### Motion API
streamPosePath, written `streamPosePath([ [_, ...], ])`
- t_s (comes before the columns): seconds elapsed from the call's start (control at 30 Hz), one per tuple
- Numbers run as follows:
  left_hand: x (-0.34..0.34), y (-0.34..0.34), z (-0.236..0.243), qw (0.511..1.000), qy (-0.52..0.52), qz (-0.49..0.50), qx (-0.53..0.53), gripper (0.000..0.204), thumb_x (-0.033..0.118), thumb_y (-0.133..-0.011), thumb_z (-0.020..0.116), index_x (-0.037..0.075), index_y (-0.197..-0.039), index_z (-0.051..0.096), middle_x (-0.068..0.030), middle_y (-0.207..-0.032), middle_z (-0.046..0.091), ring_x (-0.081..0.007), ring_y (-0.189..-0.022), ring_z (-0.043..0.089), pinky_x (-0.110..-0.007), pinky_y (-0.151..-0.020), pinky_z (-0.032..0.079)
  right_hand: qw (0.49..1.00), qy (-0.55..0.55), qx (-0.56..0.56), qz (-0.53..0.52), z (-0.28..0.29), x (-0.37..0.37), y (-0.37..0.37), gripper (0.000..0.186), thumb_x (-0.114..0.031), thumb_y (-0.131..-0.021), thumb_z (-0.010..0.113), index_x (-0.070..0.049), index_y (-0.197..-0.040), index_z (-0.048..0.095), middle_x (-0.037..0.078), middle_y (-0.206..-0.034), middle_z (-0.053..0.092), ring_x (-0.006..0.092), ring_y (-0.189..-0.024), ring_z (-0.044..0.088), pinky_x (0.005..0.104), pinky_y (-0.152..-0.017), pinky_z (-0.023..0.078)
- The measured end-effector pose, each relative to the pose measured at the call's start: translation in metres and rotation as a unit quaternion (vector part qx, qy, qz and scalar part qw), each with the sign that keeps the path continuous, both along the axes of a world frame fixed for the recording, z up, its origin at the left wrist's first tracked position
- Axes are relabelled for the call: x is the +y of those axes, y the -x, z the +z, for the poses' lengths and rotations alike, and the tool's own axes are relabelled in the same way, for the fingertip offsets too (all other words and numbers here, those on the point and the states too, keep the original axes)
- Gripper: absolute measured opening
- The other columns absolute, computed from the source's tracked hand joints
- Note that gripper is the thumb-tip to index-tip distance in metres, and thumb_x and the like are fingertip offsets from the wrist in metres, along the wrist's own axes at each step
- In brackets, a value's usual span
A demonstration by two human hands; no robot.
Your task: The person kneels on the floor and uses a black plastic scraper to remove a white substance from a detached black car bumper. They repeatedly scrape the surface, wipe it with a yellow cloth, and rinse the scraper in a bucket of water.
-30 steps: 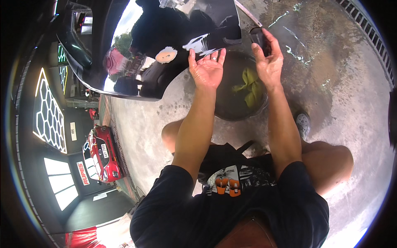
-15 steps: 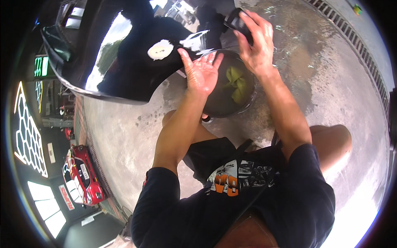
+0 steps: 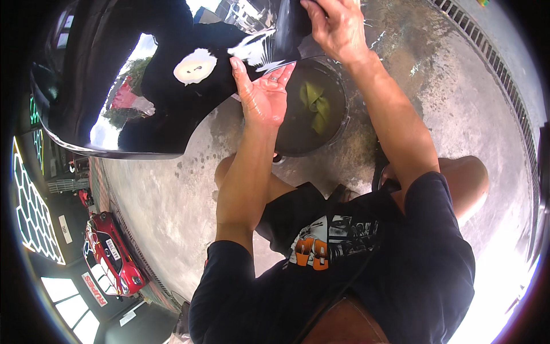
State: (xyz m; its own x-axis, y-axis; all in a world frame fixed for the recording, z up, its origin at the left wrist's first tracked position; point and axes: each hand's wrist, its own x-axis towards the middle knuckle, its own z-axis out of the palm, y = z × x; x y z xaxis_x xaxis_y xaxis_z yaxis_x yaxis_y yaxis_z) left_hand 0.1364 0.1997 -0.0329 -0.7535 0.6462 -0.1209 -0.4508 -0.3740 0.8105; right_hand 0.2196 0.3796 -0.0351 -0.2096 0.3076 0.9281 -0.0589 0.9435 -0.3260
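Note:
A glossy black car body panel fills the upper left, with sharp reflections across it. My left hand is wet and palm up at its lower edge, thumb apart and fingers stretched against or just under the edge; it grips nothing. At the top, my right hand has its fingers bent over the panel's right side. The black block in it shows in the earlier view but now blends into the dark panel. Below the panel's edge stands a round dark bucket of liquid with a yellow-green cloth in it.
Wet patches darken the concrete floor right of the bucket. A slotted drain curves along the right. At the far left are a red car and hexagonal lights. My bent knees frame the near floor.
My right hand has moved up and slightly left, onto the panel's side. My left hand has shifted slightly left and up, its fingers drawn closer together. The whole view has shifted a little.

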Motion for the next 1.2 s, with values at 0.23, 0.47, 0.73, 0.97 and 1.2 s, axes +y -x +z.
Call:
streamPosePath([
  [0.23,0.007,0.003,-0.002,1.0,0.013,0.009,-0.021,0.13,0.095,-0.085,0.057,-0.021,-0.141,0.045,-0.0275,-0.148,0.051,-0.0344,-0.134,0.052,-0.047,-0.123,0.038,0.989,-0.116,-0.031,0.084,-0.028,-0.037,-0.008,0.076,-0.009,-0.07,0.077,-0.024,-0.144,0.067,0.011,-0.14,0.066,0.0327,-0.116,0.065,0.0472,-0.095,0.049],
  [0.47,0.011,-0.001,-0.005,0.999,0.031,0.027,-0.006,0.141,0.096,-0.081,0.057,-0.021,-0.154,0.03,-0.0379,-0.159,0.039,-0.0401,-0.151,0.042,-0.052,-0.13,0.033,0.999,0.03,-0.021,-0.027,-0.006,-0.012,0.004,0.06,-0.002,-0.079,0.074,-0.026,-0.134,0.071,0.008,-0.137,0.066,0.037,-0.117,0.06,0.0513,-0.092,0.046],
  [0.73,0.006,-0.01,0.001,0.999,0.013,0.004,0.053,0.142,0.092,-0.085,0.059,-0.013,-0.164,0.007,-0.0407,-0.162,0.028,-0.0481,-0.153,0.035,-0.057,-0.128,0.035,0.998,0.012,-0.051,-0.047,0.004,0.0,0.004,0.055,-0.003,-0.08,0.073,-0.026,-0.129,0.075,0.009,-0.13,0.068,0.0371,-0.113,0.063,0.0539,-0.094,0.047],
  [0.97,0.01,-0.003,0.004,0.998,0.049,0.023,-0.026,0.146,0.097,-0.084,0.051,-0.018,-0.162,0.006,-0.0458,-0.162,0.022,-0.0471,-0.155,0.032,-0.055,-0.131,0.031,0.994,-0.076,-0.005,0.076,-0.014,-0.027,-0.002,0.071,-0.006,-0.071,0.078,-0.024,-0.139,0.071,0.009,-0.139,0.067,0.0314,-0.114,0.062,0.0476,-0.095,0.047],
  [1.2,0.006,-0.009,0.001,0.998,0.045,0.027,0.024,0.133,0.095,-0.087,0.05,-0.002,-0.169,0.011,-0.0384,-0.145,0.046,-0.0407,-0.14,0.051,-0.054,-0.127,0.038,0.999,0.025,0.043,-0.01,0.019,-0.002,0.024,0.053,-0.001,-0.083,0.074,-0.024,-0.131,0.075,0.009,-0.128,0.067,0.0374,-0.108,0.061,0.0529,-0.089,0.045],
])
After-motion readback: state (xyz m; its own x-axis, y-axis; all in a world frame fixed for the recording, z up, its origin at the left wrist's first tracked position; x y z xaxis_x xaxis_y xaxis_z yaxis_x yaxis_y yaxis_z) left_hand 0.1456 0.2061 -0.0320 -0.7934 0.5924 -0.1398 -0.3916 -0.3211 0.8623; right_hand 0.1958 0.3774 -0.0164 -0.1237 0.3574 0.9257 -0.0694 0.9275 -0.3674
